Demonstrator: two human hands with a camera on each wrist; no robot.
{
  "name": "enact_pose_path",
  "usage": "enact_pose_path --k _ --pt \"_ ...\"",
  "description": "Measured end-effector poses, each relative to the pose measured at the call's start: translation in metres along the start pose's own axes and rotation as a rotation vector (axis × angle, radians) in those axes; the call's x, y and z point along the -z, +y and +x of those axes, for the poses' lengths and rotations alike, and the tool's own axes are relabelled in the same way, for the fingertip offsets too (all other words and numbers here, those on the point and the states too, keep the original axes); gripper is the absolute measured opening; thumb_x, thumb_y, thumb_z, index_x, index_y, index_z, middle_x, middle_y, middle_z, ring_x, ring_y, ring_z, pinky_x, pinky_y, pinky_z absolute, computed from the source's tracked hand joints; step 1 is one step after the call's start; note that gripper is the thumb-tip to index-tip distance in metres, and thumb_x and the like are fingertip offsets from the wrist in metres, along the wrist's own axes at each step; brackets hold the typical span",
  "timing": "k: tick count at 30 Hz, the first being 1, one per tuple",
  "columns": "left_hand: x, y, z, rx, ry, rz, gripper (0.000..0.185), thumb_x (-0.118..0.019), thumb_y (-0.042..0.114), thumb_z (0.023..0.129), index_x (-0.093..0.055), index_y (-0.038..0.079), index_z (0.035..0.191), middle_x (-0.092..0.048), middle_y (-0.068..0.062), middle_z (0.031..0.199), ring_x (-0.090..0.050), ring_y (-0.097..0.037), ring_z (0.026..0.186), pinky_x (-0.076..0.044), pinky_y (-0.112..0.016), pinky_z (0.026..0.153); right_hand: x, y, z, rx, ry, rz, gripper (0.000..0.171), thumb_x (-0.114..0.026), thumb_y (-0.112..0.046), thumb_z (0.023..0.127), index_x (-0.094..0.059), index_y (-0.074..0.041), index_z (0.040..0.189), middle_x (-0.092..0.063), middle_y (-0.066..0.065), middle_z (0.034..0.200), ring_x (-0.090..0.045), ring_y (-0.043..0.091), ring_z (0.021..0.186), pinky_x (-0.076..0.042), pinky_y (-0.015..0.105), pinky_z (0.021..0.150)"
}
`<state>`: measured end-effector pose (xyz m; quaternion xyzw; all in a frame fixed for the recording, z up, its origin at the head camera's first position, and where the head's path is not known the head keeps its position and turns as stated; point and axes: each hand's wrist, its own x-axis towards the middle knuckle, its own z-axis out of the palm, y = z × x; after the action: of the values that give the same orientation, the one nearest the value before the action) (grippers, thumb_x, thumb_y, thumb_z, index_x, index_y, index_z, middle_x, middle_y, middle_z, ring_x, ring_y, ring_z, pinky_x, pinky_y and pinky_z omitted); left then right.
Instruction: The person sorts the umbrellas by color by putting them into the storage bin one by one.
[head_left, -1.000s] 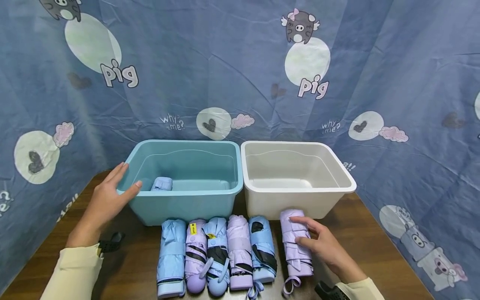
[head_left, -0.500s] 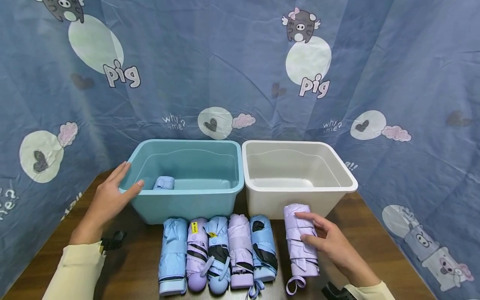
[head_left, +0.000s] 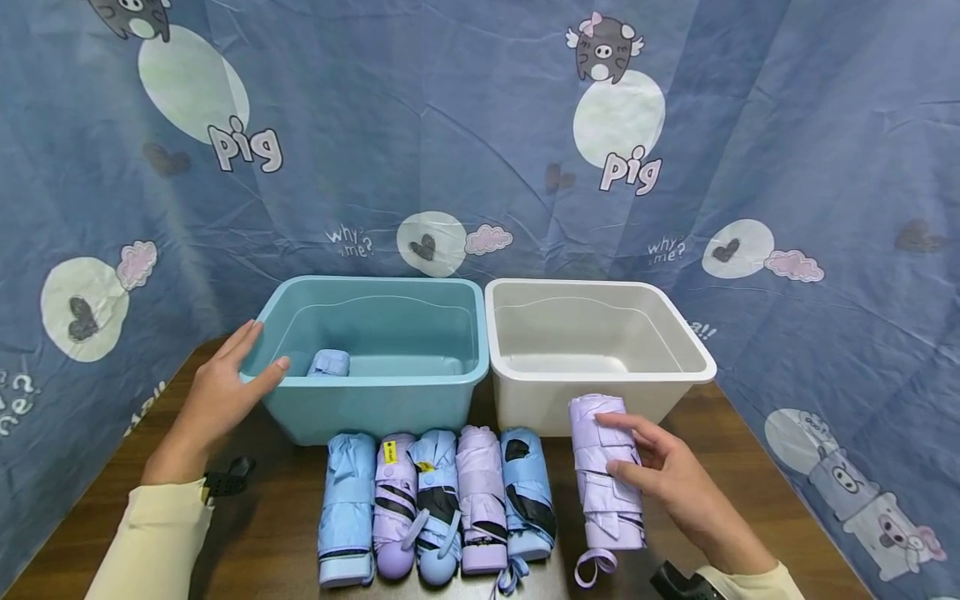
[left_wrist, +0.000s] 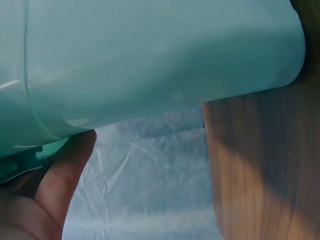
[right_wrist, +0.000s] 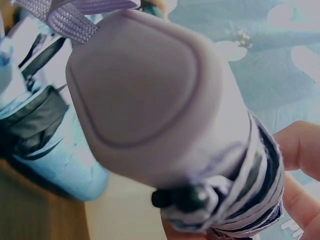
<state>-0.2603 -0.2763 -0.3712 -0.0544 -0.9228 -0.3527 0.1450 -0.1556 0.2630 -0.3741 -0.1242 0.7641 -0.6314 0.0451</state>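
My right hand (head_left: 686, 487) holds a folded lilac umbrella (head_left: 603, 467) around its side, in front of the white bin. The umbrella stands tilted, its wrist loop (head_left: 596, 562) hanging at the near end. In the right wrist view, the umbrella's flat handle end (right_wrist: 135, 80) faces the camera, with fingers (right_wrist: 300, 150) along its side. My left hand (head_left: 217, 400) rests at the left corner of the teal bin (head_left: 375, 412), fingers straight along the rim and thumb spread toward the front. Under the rim, one finger (left_wrist: 65, 175) touches the teal wall in the left wrist view.
Several folded umbrellas lie in a row before the bins, among them a blue one (head_left: 347, 508), a lilac one (head_left: 482, 500) and a blue-black one (head_left: 527, 492). A blue roll (head_left: 328, 362) lies inside the teal bin. Beside it stands the white bin (head_left: 592, 404).
The lilac umbrella has risen off the table and shifted right and toward the white bin in my right hand. My left hand keeps its place on the teal bin.
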Motion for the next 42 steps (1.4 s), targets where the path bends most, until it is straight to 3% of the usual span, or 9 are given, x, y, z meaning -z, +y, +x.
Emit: enact_pose_path --k 8,24,42 --pt "0.001 0.0 0.001 -0.016 0.018 0.003 0.08 -0.057 0.043 0.094 -0.019 0.004 0.153 -0.013 -0.016 0.16 -0.02 -0.052 0.138 -0.023 -0.073 0.098 0.0 -0.013 0.008 0.008 0.01 0.014 0.052 -0.067 -0.001 0.086 -0.051 -0.008 0.135 -0.055 0.024 0.113 -0.064 0.031 0.089 -0.056 0.044 0.069" --pt "0.0 0.0 0.0 0.017 -0.002 -0.028 0.083 -0.057 0.046 0.094 -0.016 0.006 0.154 -0.01 -0.015 0.161 -0.02 -0.053 0.137 -0.023 -0.075 0.096 0.004 -0.042 0.025 -0.018 0.005 0.045 0.056 -0.067 -0.006 0.089 -0.047 -0.015 0.141 -0.047 0.023 0.123 -0.062 0.033 0.095 -0.056 0.047 0.073" --pt "0.001 0.0 -0.001 -0.008 0.006 -0.026 0.081 -0.057 0.044 0.094 -0.018 0.004 0.153 -0.012 -0.016 0.16 -0.021 -0.053 0.137 -0.024 -0.074 0.097 0.012 -0.056 0.062 -0.061 0.004 0.121 0.06 -0.065 -0.008 0.09 -0.04 -0.018 0.144 -0.039 0.021 0.132 -0.056 0.029 0.106 -0.053 0.038 0.083"
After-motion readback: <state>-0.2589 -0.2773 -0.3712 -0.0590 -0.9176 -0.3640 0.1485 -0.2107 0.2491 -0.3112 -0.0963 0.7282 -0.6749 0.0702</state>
